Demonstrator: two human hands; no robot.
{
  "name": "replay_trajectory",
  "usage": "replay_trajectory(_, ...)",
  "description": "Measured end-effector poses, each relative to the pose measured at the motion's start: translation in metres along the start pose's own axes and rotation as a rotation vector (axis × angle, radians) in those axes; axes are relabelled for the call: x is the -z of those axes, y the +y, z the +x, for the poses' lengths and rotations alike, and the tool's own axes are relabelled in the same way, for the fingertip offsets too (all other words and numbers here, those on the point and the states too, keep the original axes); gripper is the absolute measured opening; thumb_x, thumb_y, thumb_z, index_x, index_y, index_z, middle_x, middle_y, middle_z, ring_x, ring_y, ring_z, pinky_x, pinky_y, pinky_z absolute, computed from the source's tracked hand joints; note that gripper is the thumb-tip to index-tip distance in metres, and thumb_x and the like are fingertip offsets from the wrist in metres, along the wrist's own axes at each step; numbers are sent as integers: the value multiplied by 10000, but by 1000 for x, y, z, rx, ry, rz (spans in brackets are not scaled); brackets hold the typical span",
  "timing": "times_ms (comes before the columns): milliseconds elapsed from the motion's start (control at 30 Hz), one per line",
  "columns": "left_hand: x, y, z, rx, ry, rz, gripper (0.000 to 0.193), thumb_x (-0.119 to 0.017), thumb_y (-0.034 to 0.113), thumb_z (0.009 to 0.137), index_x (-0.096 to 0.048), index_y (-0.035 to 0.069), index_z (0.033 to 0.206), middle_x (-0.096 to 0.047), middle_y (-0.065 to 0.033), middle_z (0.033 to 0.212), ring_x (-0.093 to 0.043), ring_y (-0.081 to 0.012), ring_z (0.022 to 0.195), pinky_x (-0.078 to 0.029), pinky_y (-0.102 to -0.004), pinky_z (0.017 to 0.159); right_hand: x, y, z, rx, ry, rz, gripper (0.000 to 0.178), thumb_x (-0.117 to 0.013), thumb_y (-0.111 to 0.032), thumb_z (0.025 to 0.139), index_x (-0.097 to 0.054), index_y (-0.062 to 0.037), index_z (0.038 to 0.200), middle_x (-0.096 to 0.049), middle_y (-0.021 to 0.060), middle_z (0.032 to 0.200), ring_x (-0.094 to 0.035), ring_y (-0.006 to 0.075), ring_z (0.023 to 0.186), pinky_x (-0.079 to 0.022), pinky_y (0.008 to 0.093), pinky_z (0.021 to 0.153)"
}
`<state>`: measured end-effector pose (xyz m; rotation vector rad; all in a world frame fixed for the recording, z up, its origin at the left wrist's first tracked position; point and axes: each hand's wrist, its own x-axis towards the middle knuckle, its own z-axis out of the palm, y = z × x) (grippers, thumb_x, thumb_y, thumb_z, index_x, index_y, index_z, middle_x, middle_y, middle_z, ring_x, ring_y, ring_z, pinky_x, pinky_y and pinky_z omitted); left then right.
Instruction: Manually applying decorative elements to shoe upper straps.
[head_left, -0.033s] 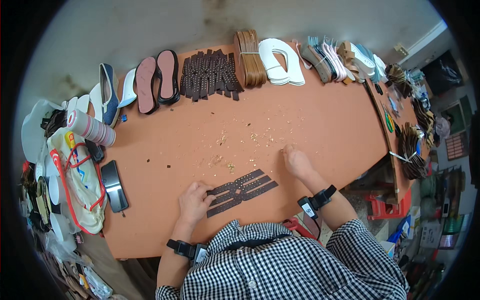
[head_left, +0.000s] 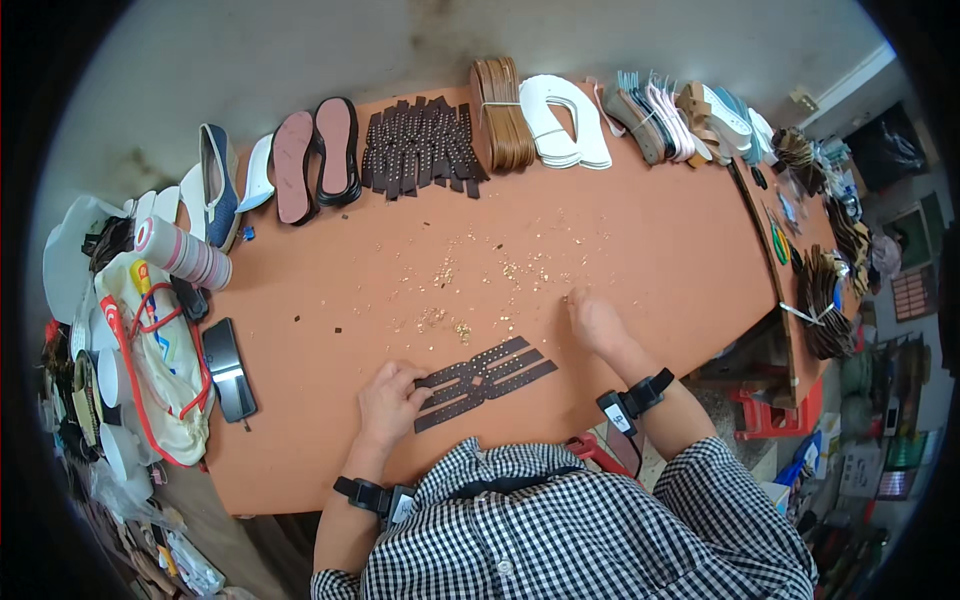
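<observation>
Striped cylindrical package at table's left, dark phone screen nearby

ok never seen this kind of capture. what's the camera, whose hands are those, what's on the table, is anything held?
It is one view from a fisheye camera worn on a person's head, looking down, so straight edges bend near the rim. There is no robot: the two bare hands belong to the wearer, and each wrist has a dark band.

The left hand rests on the end of a crossed piece of dark perforated straps lying flat on the orange table. The right hand has its fingertips down on the table near small gold-coloured bits; whether it pinches one is too small to tell.

Along the far edge lie shoe soles, a pile of dark strap pieces and white cut-outs. A cloth bag sits at the left.
</observation>
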<state>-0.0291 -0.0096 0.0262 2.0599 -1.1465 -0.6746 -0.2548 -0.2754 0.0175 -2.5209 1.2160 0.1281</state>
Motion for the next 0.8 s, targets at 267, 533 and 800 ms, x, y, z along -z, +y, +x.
replay_trajectory(267,1,-2,4,-27,-2,27,220,-705,148,692,-675,116,907,-589,-12,852,-589,-174,732,-486,-304,662,2,-1,2,18,94,-11,188,-462,-144,867,-536,26,844,-600,272,780,-597,415,704,-477,491,609)
replay_trajectory(533,1,-3,3,-78,6,30,257,-717,32,690,-654,45,939,-549,-41,832,-556,-136,681,-480,-256,631,-7,-64,-62,197,-102,146,134,-499,-132,851,-531,-4,876,-606,226,854,-608,394,715,-497,471,648)
replay_trajectory(800,2,-3,3,-94,-8,62,251,-726,76,700,-665,61,944,-552,-43,844,-560,-145,695,-485,-276,642,-13,-76,-69,239,-109,110,150,-507,-139,855,-496,-18,943,-613,201,876,-610,369,819,-489,451,728)
